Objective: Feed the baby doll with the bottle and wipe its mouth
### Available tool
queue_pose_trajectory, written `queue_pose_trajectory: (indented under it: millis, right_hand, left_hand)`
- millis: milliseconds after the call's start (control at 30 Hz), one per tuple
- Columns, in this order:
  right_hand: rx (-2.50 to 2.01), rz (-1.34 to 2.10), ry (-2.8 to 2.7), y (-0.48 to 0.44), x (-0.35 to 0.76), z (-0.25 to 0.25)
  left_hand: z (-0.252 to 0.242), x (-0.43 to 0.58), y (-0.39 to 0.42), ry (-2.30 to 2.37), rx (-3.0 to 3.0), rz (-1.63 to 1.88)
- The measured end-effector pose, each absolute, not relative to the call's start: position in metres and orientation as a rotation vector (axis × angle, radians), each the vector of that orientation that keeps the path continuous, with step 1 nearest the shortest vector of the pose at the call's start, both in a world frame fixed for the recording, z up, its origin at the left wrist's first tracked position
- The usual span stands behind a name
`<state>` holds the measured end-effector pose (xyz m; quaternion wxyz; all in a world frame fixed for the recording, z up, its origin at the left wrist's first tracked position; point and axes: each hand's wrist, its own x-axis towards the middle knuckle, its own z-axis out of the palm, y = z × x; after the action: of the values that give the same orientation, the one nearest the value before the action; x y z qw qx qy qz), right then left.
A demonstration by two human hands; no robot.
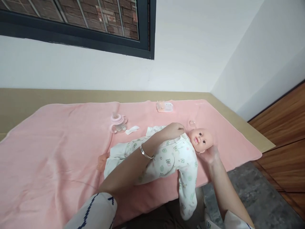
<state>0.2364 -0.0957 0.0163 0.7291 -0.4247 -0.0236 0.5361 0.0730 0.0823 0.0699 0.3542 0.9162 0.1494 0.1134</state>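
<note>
A baby doll (201, 140) lies on its back on a pink blanket (78, 152), its head to the right. It wears a white printed romper (166, 159), and one sleeve hangs over the blanket's near edge. Across its upper body reaches my left arm, with a bracelet at the wrist. My left hand (175, 129) has its fingers curled on the romper near the doll's shoulder and collar; the fingertips are partly hidden. My right hand (210, 154) cups the head from the near side, its fingers partly hidden beneath. A bare foot shows at the left end.
Beyond the legs stands a pink-topped baby bottle (118, 123), with a small white cloth-like piece (132, 129) beside it. Farther back lies a small soft packet (164, 106). A clear ring-shaped item (192, 123) sits by the head. Wooden drawers (281, 152) are at right.
</note>
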Motion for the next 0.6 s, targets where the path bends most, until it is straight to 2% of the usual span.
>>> queue_pose_trajectory:
  millis: [233,300,400,500,600]
  right_hand:
    - [-1.325,1.177,0.010,-0.077,0.278,0.016]
    - [-1.460,1.118,-0.088,-0.067,0.301,0.020]
    - [-1.693,0.854,-0.339,-0.044,0.332,0.028]
    - [-1.857,0.607,-0.487,-0.020,0.351,0.037]
    - [-1.991,0.600,-0.726,0.002,0.355,0.047]
  left_hand:
    - [0.081,0.001,0.047,0.229,2.562,0.416]
    - [0.067,-0.033,0.034,0.098,2.676,0.557]
    - [0.038,-0.079,0.019,-0.080,2.741,0.782]
    - [0.015,-0.111,0.010,-0.211,2.774,0.808]
    - [0.004,-0.128,0.002,-0.241,2.713,0.757]
